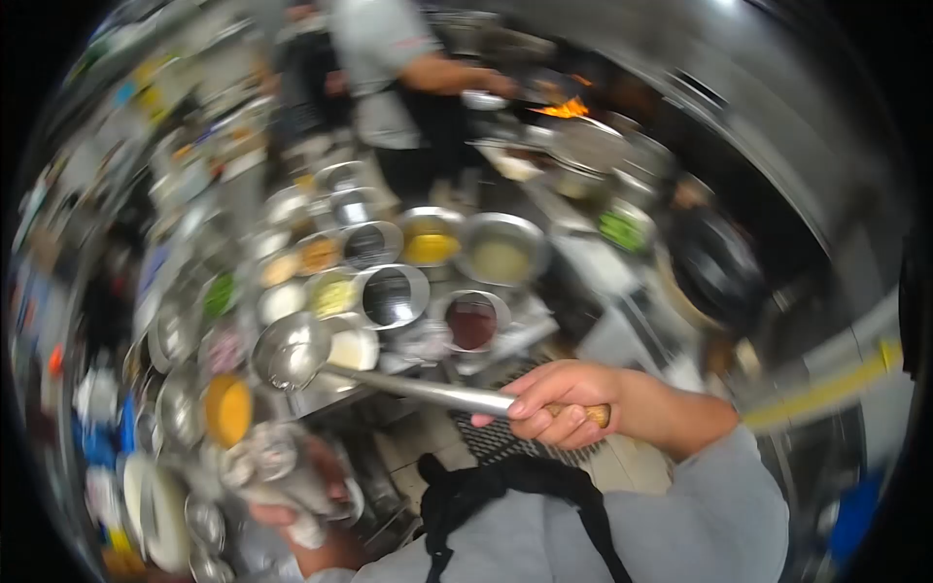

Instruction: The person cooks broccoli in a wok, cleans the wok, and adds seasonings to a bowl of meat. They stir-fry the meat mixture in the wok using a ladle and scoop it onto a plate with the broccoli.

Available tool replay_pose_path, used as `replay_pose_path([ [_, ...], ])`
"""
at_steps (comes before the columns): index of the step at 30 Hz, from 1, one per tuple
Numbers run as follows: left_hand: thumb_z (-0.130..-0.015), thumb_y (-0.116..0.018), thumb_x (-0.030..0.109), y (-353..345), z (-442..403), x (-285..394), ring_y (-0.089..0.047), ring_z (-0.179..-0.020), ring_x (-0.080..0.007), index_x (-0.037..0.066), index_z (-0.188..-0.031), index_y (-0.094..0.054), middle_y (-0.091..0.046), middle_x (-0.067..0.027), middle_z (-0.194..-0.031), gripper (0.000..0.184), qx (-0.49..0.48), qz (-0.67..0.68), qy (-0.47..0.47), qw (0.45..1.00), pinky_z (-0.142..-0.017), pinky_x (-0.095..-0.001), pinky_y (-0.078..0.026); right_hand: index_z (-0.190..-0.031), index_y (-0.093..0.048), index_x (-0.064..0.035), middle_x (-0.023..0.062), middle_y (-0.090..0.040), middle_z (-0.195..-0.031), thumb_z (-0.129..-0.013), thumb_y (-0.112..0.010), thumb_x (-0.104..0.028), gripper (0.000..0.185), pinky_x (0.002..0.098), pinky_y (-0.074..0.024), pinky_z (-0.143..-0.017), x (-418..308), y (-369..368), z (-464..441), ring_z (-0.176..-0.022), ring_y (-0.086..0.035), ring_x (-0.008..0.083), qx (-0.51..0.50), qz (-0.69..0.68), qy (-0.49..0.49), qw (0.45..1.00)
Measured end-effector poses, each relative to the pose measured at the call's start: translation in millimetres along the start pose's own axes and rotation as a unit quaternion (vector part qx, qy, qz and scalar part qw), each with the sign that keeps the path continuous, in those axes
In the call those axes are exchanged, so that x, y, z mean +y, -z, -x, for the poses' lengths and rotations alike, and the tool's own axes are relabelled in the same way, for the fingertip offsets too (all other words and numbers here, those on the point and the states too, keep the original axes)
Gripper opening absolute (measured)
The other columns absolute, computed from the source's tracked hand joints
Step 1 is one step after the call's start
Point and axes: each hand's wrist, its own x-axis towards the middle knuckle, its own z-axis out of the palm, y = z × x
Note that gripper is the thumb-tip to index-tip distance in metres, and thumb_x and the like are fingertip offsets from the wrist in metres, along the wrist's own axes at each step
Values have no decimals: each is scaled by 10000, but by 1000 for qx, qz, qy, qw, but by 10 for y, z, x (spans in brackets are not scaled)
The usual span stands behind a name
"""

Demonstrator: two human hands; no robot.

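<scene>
My right hand point(562, 403) is closed around the handle of a metal ladle point(442, 392), near its brownish end. The ladle's round bowl point(292, 352) reaches left over the containers, partly in front of a pot of white liquid point(352, 348). At the lower left, my left hand point(277, 515) grips a whitish and grey item point(296, 481), too blurred to name. A container of orange sauce point(228, 410) stands just above that hand. Right of the ladle's bowl is a pot of dark red sauce point(473, 321).
Several metal pots, one with yellow liquid point(430, 243) and one with pale liquid point(501, 251), crowd the counter. Beyond it, a co-worker point(389, 78) reaches toward a flame point(566, 108). A dark wok point(719, 257) sits at right. A perforated mat point(505, 442) lies below.
</scene>
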Motion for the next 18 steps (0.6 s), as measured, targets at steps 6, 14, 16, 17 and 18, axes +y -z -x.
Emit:
replay_pose_path([
  [6, -576, -762, 233, -1012, -692, -1173, -612, -585, -342, -144, -1119, -477, -584, -247, -738, 720, 52, 74, 67, 994, -498, -403, -533, -1267, -476, -12, -12, -421, -639, -933, -516, -83, 344, 198, -296, -280, 1115, 31, 2248, -378, -340, 22, 227, 33, 191, 955],
  [14, -579, -780, 174, -1507, -1188, -2149, -647, -652, -370, -125, -1136, -463, -607, -250, -791, 707, 91, 118, 265, 953, -554, -453, -564, -1226, -509, -17, -31, -414, -628, -913, -524, -75, 319, 190, -265, -279, 1619, 671, 3877, -373, -329, 16, 389, -26, 417, 821],
  [16, -565, -778, 209, -1616, -1265, -2311, -639, -632, -345, -119, -1126, -474, -608, -238, -770, 718, 89, 93, 292, 948, -546, -445, -554, -1197, -522, -16, -35, -413, -622, -910, -529, -78, 294, 186, -258, -281, 1584, 1168, 4151, -374, -331, 16, 388, -39, 457, 799],
  [17, -565, -778, 209, -1666, -1296, -2363, -639, -632, -345, -119, -1126, -474, -608, -238, -770, 718, 86, 96, 294, 947, -546, -445, -554, -1174, -528, -21, -41, -408, -616, -912, -528, -80, 269, 183, -260, -289, 1559, 1445, 4263, -384, -339, 16, 391, -63, 480, 782],
  [18, -560, -778, 204, -1714, -1315, -2410, -640, -633, -343, -116, -1120, -477, -608, -236, -770, 711, 100, 95, 305, 942, -550, -445, -555, -1152, -534, -27, -46, -404, -609, -913, -526, -82, 244, 179, -263, -297, 1520, 1720, 4337, -393, -348, 15, 395, -85, 502, 765],
])
